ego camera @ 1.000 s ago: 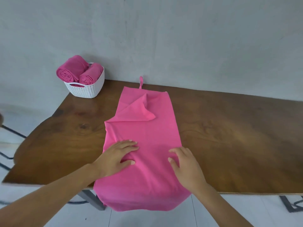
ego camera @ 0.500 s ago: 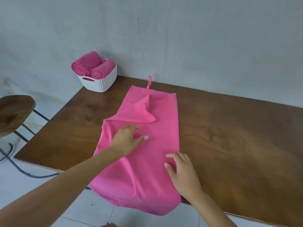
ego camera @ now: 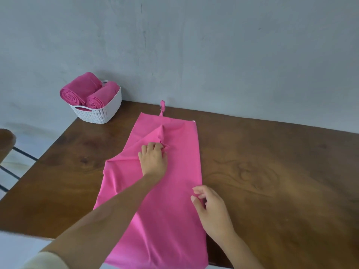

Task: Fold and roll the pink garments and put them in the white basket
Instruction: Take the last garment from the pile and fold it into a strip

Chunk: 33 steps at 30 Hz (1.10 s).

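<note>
A long pink garment (ego camera: 174,200) lies flat along the middle of the wooden table (ego camera: 272,171), its near end hanging over the front edge. Its far left corner is folded inward as a flap. My left hand (ego camera: 153,158) reaches forward and pinches the tip of that flap. My right hand (ego camera: 209,208) rests at the garment's right edge, fingers loosely curled, and whether they hold the fabric cannot be told. A white basket (ego camera: 97,111) stands at the table's far left corner with two rolled pink garments (ego camera: 87,92) in it.
A grey wall runs right behind the table. A thin pink strap (ego camera: 162,107) sticks out from the garment's far edge. A dark wooden stool (ego camera: 5,140) with black metal legs stands to the left of the table.
My left hand has moved forward from the garment's middle to the folded flap and taken hold of its tip. My right hand has shifted a little to the garment's right edge.
</note>
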Tool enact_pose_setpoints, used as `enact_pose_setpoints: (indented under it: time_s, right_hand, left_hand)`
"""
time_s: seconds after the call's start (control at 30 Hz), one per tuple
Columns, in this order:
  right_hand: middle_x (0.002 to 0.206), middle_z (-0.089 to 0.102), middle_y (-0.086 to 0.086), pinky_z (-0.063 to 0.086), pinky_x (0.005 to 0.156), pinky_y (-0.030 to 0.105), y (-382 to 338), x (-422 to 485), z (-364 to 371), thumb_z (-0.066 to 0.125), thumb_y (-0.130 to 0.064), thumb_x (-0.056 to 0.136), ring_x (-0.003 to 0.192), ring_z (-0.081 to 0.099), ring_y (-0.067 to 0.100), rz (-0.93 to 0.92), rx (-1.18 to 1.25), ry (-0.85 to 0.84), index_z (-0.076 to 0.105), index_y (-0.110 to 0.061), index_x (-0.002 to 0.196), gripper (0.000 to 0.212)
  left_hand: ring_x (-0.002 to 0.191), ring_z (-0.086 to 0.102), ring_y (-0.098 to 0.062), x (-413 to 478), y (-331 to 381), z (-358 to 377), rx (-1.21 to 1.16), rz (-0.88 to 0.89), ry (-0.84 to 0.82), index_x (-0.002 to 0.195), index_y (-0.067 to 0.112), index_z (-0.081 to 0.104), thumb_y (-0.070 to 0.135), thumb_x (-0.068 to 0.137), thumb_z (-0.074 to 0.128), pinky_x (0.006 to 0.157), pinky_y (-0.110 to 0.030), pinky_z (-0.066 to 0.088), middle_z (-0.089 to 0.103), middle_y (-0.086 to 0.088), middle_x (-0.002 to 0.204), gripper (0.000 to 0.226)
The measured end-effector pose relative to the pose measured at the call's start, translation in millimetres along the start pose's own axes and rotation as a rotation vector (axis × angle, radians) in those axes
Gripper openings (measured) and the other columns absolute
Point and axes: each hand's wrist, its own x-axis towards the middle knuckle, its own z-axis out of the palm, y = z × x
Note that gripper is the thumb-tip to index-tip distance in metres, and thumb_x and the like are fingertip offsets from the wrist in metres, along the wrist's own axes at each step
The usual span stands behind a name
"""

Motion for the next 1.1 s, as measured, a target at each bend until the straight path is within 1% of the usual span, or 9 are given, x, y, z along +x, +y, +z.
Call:
enact_pose_setpoints:
  time_s: [0.2, 0.33, 0.47, 0.6, 0.7, 0.8, 0.9, 1.0, 1.1]
  right_hand:
    - [0.115, 0.060, -0.024, 0.046, 0.090, 0.014, -18, 41, -20, 0.055, -0.037, 0.101, 0.107, 0.054, -0.008, -0.052, -0.142, -0.032, 0.059, -0.034, 0.123, 0.023]
    - [0.121, 0.059, -0.018, 0.045, 0.096, 0.021, -45, 88, -32, 0.054, -0.034, 0.102, 0.113, 0.053, -0.002, -0.131, -0.247, -0.044, 0.058, -0.029, 0.129, 0.028]
    - [0.134, 0.058, -0.009, 0.044, 0.105, 0.033, -76, 140, -33, 0.057, -0.016, 0.099, 0.126, 0.048, 0.012, -0.268, -0.421, -0.086, 0.054, -0.024, 0.136, 0.038]
    - [0.151, 0.045, -0.002, 0.037, 0.111, 0.040, -94, 181, -16, 0.052, 0.011, 0.085, 0.139, 0.034, 0.021, -0.349, -0.695, -0.310, 0.043, -0.023, 0.149, 0.072]
    - [0.163, 0.026, 0.001, 0.026, 0.119, 0.048, -103, 205, -1, 0.054, 0.016, 0.082, 0.150, 0.017, 0.026, -0.380, -0.903, -0.446, 0.041, -0.026, 0.151, 0.082]
    - [0.168, 0.014, 0.005, 0.013, 0.123, 0.049, -110, 226, 9, 0.060, 0.010, 0.084, 0.154, 0.003, 0.030, -0.358, -1.074, -0.507, 0.054, -0.027, 0.138, 0.066]
    - [0.167, 0.015, 0.007, 0.007, 0.125, 0.049, -108, 244, 10, 0.061, -0.002, 0.090, 0.155, 0.003, 0.031, -0.344, -1.174, -0.502, 0.063, -0.024, 0.123, 0.040]
    - [0.166, 0.022, 0.009, 0.015, 0.121, 0.050, -105, 261, 2, 0.065, -0.010, 0.089, 0.154, 0.007, 0.033, -0.348, -1.263, -0.474, 0.067, -0.023, 0.110, 0.025]
    - [0.160, 0.032, 0.007, 0.028, 0.114, 0.048, -101, 272, -12, 0.063, -0.011, 0.090, 0.149, 0.016, 0.033, -0.345, -1.371, -0.442, 0.066, -0.026, 0.122, 0.035]
  left_hand:
    - [0.103, 0.052, -0.015, -3, -27, -24, -0.179, 0.294, -0.047, 0.096, 0.024, 0.065, 0.020, 0.094, 0.062, 0.084, -0.035, 0.030, 0.065, 0.013, 0.102, 0.005]
    - [0.085, 0.051, -0.004, -16, -46, -46, -0.255, 0.496, -0.199, 0.094, 0.029, 0.059, 0.032, 0.090, 0.053, 0.086, -0.029, 0.036, 0.058, 0.019, 0.085, 0.008]
    - [0.076, 0.045, 0.001, -16, -65, -57, -0.270, 0.547, -0.253, 0.093, 0.030, 0.055, 0.033, 0.093, 0.054, 0.086, -0.021, 0.033, 0.049, 0.020, 0.077, 0.003]
    - [0.073, 0.046, 0.001, -6, -74, -64, -0.326, 0.535, -0.272, 0.096, 0.031, 0.054, 0.030, 0.097, 0.061, 0.089, -0.015, 0.033, 0.045, 0.019, 0.072, 0.007]
    - [0.072, 0.046, -0.003, 1, -74, -70, -0.356, 0.545, -0.302, 0.097, 0.031, 0.054, 0.027, 0.098, 0.064, 0.088, -0.013, 0.032, 0.047, 0.014, 0.071, 0.011]
    - [0.073, 0.046, -0.006, 7, -78, -76, -0.379, 0.539, -0.354, 0.096, 0.029, 0.055, 0.028, 0.099, 0.064, 0.086, -0.013, 0.034, 0.048, 0.011, 0.071, 0.009]
    - [0.078, 0.050, -0.010, 12, -81, -82, -0.410, 0.514, -0.407, 0.100, 0.030, 0.057, 0.031, 0.100, 0.061, 0.080, -0.020, 0.040, 0.054, 0.009, 0.076, 0.004]
    - [0.076, 0.055, -0.008, 23, -86, -86, -0.501, 0.458, -0.394, 0.106, 0.030, 0.059, 0.030, 0.100, 0.062, 0.075, -0.023, 0.045, 0.059, 0.009, 0.078, 0.006]
    - [0.061, 0.050, -0.015, 42, -90, -89, -0.547, 0.368, -0.357, 0.106, 0.031, 0.057, 0.032, 0.101, 0.061, 0.064, -0.040, 0.047, 0.052, -0.004, 0.068, 0.007]
